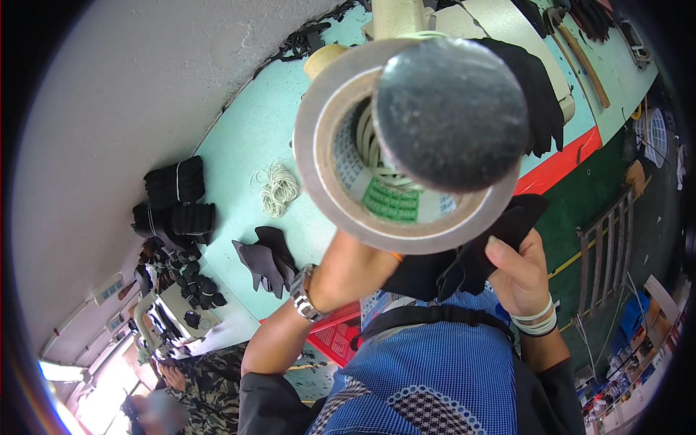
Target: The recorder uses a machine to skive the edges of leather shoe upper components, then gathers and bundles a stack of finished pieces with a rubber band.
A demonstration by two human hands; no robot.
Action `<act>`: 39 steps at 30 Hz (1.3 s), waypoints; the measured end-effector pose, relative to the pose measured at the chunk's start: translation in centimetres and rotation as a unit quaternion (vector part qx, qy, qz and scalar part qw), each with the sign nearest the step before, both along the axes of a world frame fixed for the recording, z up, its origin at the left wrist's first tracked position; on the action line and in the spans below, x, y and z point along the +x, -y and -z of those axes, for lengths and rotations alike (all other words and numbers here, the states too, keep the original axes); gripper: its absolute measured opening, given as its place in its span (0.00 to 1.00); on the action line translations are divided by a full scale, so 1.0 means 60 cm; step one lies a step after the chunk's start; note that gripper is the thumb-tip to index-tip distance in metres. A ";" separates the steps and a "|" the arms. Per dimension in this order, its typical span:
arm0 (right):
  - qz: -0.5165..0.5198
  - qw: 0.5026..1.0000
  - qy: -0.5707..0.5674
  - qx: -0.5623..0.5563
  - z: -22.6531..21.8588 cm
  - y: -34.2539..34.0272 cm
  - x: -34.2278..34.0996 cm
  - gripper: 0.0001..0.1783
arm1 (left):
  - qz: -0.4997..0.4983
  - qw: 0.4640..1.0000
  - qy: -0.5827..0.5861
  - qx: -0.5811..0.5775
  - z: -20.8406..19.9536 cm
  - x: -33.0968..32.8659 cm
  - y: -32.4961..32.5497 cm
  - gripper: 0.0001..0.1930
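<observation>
In front of my waist, my right hand (pixel 518 272) grips dark, flat cut pieces (pixel 507 225) that look like fabric or thin foam, thumb on top. White bands circle that wrist. My left hand (pixel 355 268), with a metal watch on its wrist, reaches toward the same pieces; its fingers are hidden behind a large grey ring (pixel 319 196). A round dark metal disc (pixel 453 112) covers part of the ring. Inside the ring are pale cord and a green-and-white printed lining. Left of my hands, several loose dark cut pieces (pixel 264 261) lie on the pale green table (pixel 239 174).
A bundle of pale cord (pixel 279 190) lies on the table. Tied black bundles (pixel 174 181) stand along the wall side. More black pieces (pixel 533 87) hang at the far right. A red basket (pixel 337 337) is below the table edge. Another person (pixel 206 388) is at lower left.
</observation>
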State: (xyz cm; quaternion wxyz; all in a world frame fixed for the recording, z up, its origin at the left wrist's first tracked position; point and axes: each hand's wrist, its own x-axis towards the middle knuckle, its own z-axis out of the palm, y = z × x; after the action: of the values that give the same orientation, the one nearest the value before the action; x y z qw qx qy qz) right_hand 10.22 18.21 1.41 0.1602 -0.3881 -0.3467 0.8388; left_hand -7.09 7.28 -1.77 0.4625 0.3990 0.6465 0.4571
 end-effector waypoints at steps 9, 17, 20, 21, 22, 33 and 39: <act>-0.011 0.998 0.033 -0.053 0.041 0.036 -0.011 0.09 | 0.003 0.964 0.258 -0.059 -0.007 -0.027 0.006 0.16; -0.029 0.993 0.049 -0.107 0.040 0.038 -0.036 0.12 | -0.030 0.938 0.164 -0.305 -0.033 -0.052 -0.012 0.18; -0.001 0.992 0.037 -0.124 0.037 0.032 -0.040 0.12 | -0.037 0.942 0.135 -0.305 -0.025 -0.047 -0.009 0.18; -0.002 0.991 0.035 -0.128 0.036 0.030 -0.040 0.12 | -0.038 0.939 0.134 -0.314 -0.022 -0.048 -0.007 0.18; -0.008 0.994 0.052 -0.097 0.034 0.026 -0.038 0.11 | -0.039 0.938 0.132 -0.318 -0.019 -0.041 -0.010 0.18; 0.022 0.996 0.090 -0.012 0.036 0.027 -0.037 0.08 | 0.026 0.913 0.272 -0.304 -0.008 -0.057 -0.003 0.22; 0.062 0.994 0.084 0.023 0.029 0.026 -0.042 0.08 | 0.001 0.960 0.157 -0.231 0.036 -0.035 0.018 0.19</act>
State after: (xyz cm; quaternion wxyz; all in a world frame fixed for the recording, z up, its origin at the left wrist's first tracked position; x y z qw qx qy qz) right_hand 7.69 16.64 -0.36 0.1913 -0.4744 -0.3533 0.7832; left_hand -9.20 6.18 -3.94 0.6381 0.2054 0.6533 0.3520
